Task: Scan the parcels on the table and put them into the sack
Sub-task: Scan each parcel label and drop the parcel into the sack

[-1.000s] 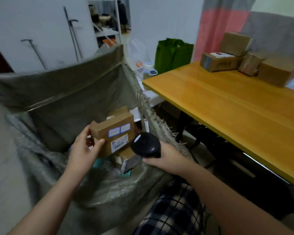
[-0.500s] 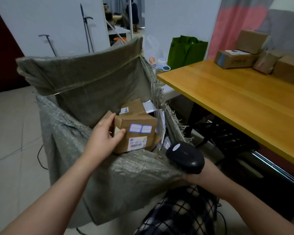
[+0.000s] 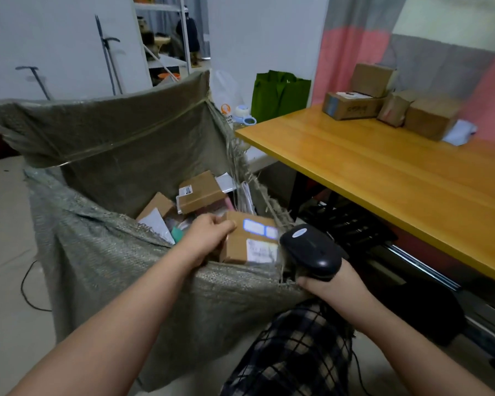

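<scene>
- State: the left hand has its grip clamped on the upper left edge of a labelled parcel, fingers curled over the top; the parcel sits inside the mouth of the sack, just behind the near rim and above the boxes already inside.
- State: the right hand has its grip closed round the handle of the scanner; the scanner head hangs just beside the parcel, at the near right corner of the sack.
- Hazard, missed scan: the view gives no sign that the label has registered; a release at this point may bury an unread parcel under later ones.
- Hazard, edge hold: the grip covers one edge only; the box may pivot and land label-down or wedge against the rim.
- Hazard, rim collapse: the near wall of the sack is soft and sags; pressure from the left forearm or the scanner may fold it inward and narrow the mouth.
- Hazard, frayed fibres: loose strands line the right seam; they may catch on the scanner or on a box corner.
- Hazard, reach: the remaining parcels lie at the far end of the surface, well apart from the sack; one box rests on another, and a one-handed pull may topple it.
</scene>
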The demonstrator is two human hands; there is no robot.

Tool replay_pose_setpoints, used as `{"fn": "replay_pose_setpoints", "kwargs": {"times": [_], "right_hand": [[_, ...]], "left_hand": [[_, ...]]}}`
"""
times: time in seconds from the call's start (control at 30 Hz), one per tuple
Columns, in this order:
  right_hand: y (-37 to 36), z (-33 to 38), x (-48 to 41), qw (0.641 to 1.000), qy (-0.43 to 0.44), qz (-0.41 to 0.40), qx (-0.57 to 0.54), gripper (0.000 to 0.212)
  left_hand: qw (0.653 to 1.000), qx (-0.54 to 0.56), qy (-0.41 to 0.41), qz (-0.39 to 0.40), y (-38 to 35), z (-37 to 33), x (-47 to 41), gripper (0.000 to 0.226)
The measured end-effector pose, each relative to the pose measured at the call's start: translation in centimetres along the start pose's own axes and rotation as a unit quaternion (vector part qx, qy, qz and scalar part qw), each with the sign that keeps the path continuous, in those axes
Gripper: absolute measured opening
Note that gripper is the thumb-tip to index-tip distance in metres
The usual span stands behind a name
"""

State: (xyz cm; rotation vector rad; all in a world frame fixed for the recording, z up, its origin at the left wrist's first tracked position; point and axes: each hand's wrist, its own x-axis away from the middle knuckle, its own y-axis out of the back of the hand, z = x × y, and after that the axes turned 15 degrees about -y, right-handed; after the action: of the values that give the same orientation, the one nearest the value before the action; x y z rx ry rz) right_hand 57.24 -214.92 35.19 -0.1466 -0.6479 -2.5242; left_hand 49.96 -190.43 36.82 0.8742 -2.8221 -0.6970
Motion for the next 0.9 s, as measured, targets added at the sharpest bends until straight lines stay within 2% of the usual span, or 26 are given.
{"fn": "replay_pose_setpoints", "kwargs": {"times": [0.03, 0.1, 0.2, 0.33, 0.4, 0.47, 0.53, 0.6, 0.63, 0.77, 0.87, 0.9], "right_hand": [[-0.2, 0.3, -0.6, 1.0, 0.012, -0.01, 0.005, 0.044], [-1.0, 1.2, -1.5, 0.999, 0.023, -0.028, -0.025, 0.045], [-2.8, 2.5, -2.9, 0.992, 0.01, -0.018, -0.128, 0.045], [-6.4, 4.9, -3.1, 0.944, -0.057, 0.115, -0.304, 0.032], [-7.6, 5.8, -2.7, 0.928, -0.083, 0.167, -0.323, 0.025], [-7.6, 6.5, -2.8, 0.927, -0.086, 0.153, -0.33, 0.025], [-5.8, 6.8, -3.6, 0.95, -0.07, 0.064, -0.299, 0.027], [-3.4, 6.7, -4.7, 0.979, -0.048, -0.042, -0.195, 0.035], [-2.4, 6.3, -5.2, 0.988, -0.05, -0.07, -0.128, 0.04], [-2.8, 3.9, -6.0, 0.992, -0.079, -0.035, 0.096, 0.046], [-5.1, 3.1, -5.6, 0.986, -0.054, 0.003, 0.158, 0.055], [-5.8, 3.0, -5.4, 0.984, -0.039, 0.018, 0.172, 0.056]], "left_hand": [[0.996, 0.086, 0.01, -0.023, -0.2, -0.4, -0.1, 0.011], [0.989, 0.14, -0.008, -0.043, -0.4, -1.0, -0.3, 0.013], [0.985, 0.144, -0.049, -0.082, 0.1, -1.5, -0.5, 0.013], [0.981, 0.148, -0.059, -0.11, 1.4, -0.6, -0.7, 0.013], [0.982, 0.135, -0.064, -0.116, 1.7, 0.0, -0.7, 0.022], [0.99, 0.056, -0.079, -0.101, 2.1, 0.8, -0.8, 0.031], [0.988, -0.081, -0.094, -0.091, 3.1, 2.1, -0.5, 0.034], [0.98, -0.158, -0.08, -0.091, 4.6, 3.4, 0.5, 0.031], [0.977, -0.186, -0.057, -0.087, 5.4, 3.9, 1.0, 0.031], [0.95, -0.309, 0.05, 0.012, 8.3, 4.4, 3.2, 0.035], [0.892, -0.433, 0.103, 0.084, 11.2, 4.5, 5.2, 0.046], [0.885, -0.44, 0.12, 0.091, 12.2, 4.6, 5.9, 0.045]]}}
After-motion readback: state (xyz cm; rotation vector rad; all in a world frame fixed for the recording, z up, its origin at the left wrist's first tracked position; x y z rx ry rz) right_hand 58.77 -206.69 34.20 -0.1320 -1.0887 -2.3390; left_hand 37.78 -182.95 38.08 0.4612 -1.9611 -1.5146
